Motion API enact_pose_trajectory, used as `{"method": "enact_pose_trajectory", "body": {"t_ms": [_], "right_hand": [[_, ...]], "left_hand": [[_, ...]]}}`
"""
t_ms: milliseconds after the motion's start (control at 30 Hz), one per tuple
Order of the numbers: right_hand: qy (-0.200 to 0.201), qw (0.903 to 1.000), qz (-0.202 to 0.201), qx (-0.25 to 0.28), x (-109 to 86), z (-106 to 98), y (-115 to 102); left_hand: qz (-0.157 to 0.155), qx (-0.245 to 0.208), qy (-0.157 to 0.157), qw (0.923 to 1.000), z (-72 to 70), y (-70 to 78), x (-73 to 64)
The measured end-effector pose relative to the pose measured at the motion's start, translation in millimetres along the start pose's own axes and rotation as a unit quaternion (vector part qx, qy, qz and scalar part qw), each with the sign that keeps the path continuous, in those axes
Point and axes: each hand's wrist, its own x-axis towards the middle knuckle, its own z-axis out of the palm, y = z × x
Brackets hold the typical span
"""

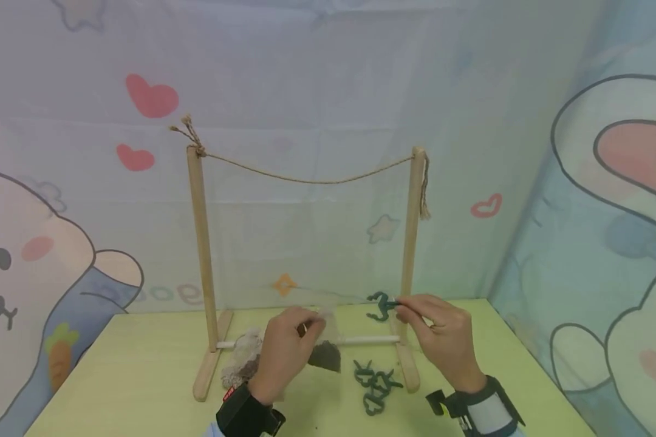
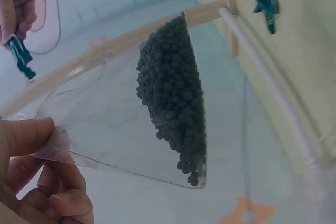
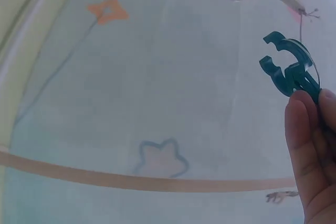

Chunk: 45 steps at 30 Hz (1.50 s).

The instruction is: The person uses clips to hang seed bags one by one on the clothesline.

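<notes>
My left hand (image 1: 290,351) pinches the top corner of a clear plastic bag (image 2: 105,114) between thumb and fingers. Small dark round beads (image 2: 170,90) fill the bag's lower end, which hangs in front of the wooden stand. On the right, my right hand (image 1: 445,340) holds a dark green plastic clip (image 3: 286,66) by its handles. The clip's curved jaws are spread apart and point left, toward the bag. Above both hands, a thin twine rope (image 1: 306,181) sags between two wooden posts.
Several more green clips (image 1: 379,385) lie in a pile on the yellow-green table (image 1: 131,364). Another clear bag with pale contents (image 1: 240,364) is left of my left hand. A white crossbar (image 1: 369,340) joins the stand's feet. A printed cloth backdrop (image 1: 317,79) hangs behind.
</notes>
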Motion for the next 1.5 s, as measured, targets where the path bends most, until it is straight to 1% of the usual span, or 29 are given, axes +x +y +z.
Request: {"method": "enact_pose_trajectory", "body": {"t_ms": [133, 200, 333, 433, 533, 600, 733, 867, 933, 1000, 1200, 1367, 1433, 1500], "right_hand": [[0.023, 0.9973, -0.066, -0.023, 41.3, -7, 2], [0.026, 0.9947, -0.092, -0.038, 62.4, -11, 1], [0.023, 0.9925, -0.109, -0.052, 99.9, -14, 1], [0.007, 0.9903, -0.116, -0.076, 123.7, -16, 2], [-0.010, 0.9820, -0.146, -0.120, 143.9, -17, 2], [-0.017, 0.9768, -0.162, -0.139, 155.5, -19, 1], [-0.028, 0.9666, -0.191, -0.168, 176.1, -20, 1], [-0.043, 0.9584, -0.209, -0.189, 193.4, -18, 3], [-0.052, 0.9564, -0.209, -0.197, 199.8, -17, 4], [-0.062, 0.9575, -0.199, -0.200, 204.1, -15, 7], [-0.079, 0.9671, -0.143, -0.195, 207.9, -11, 15], [-0.091, 0.9752, -0.097, -0.177, 208.4, -12, 20], [-0.100, 0.9776, -0.079, -0.167, 209.3, -13, 22], [-0.112, 0.9797, -0.060, -0.155, 210.8, -15, 22]], "left_hand": [[0.043, 0.013, 0.014, 0.9989, -4.5, 14.7, 30.4], [0.055, 0.018, 0.020, 0.9981, -5.9, 22.5, 45.1], [0.069, 0.012, 0.031, 0.9971, -6.9, 36.1, 71.9], [0.070, 0.005, 0.041, 0.9967, -6.8, 44.0, 90.0], [0.062, 0.002, 0.048, 0.9969, -5.5, 49.5, 106.0], [0.055, 0.003, 0.050, 0.9972, -4.3, 52.3, 115.4], [0.042, 0.004, 0.055, 0.9976, -2.4, 56.0, 131.6], [0.029, 0.004, 0.063, 0.9976, -1.9, 57.8, 143.3], [0.018, 0.003, 0.066, 0.9976, -1.7, 58.6, 147.5], [0.006, 0.000, 0.066, 0.9978, -1.1, 59.1, 150.9], [-0.023, -0.015, 0.060, 0.9978, 2.8, 59.1, 156.7], [-0.029, -0.018, 0.063, 0.9974, 6.2, 58.9, 159.5], [-0.031, -0.025, 0.065, 0.9971, 6.7, 59.4, 160.0], [-0.039, -0.041, 0.065, 0.9963, 6.4, 60.5, 160.2]]}}
